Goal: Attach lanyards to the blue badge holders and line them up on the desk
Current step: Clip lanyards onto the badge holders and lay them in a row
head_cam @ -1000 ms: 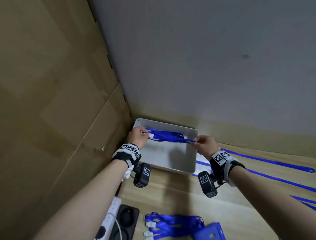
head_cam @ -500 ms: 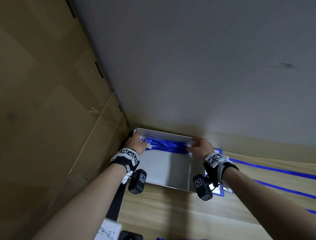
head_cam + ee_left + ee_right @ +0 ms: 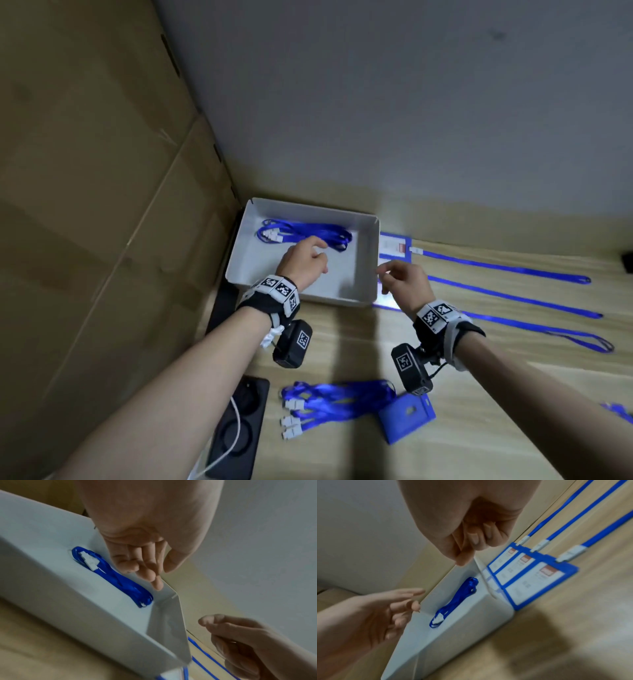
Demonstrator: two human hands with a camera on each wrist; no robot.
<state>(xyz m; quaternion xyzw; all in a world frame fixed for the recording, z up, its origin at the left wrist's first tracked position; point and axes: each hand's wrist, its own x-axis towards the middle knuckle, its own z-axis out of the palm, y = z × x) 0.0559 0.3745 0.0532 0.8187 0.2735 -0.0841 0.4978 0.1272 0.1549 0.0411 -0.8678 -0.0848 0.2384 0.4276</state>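
A folded bundle of blue lanyards point(image 3: 305, 234) point(image 3: 120, 580) point(image 3: 453, 601) lies in the white box point(image 3: 371, 267) at the desk's back left corner. My left hand point(image 3: 305, 260) point(image 3: 150, 572) hovers over the box with relaxed fingers and holds nothing. My right hand point(image 3: 394, 277) point(image 3: 471, 547) hangs by the box's right wall, loosely curled and empty. Right of the box, three badge holders point(image 3: 394, 245) point(image 3: 536, 582) lie in a row, each with a lanyard point(image 3: 507, 270) stretched out to the right. Near me lie several loose lanyards point(image 3: 335, 404) and a blue badge holder point(image 3: 407, 421).
A cardboard panel point(image 3: 102, 205) closes off the left side and a grey wall point(image 3: 411, 102) the back. A black device with a white cable point(image 3: 239, 428) lies at the desk's near left edge. Another bit of blue lanyard point(image 3: 616, 409) shows at the far right.
Both hands have let go of the lanyard bundle, which now lies in the box. The hands have drawn back toward me, and the head view has tilted down to show the desk.
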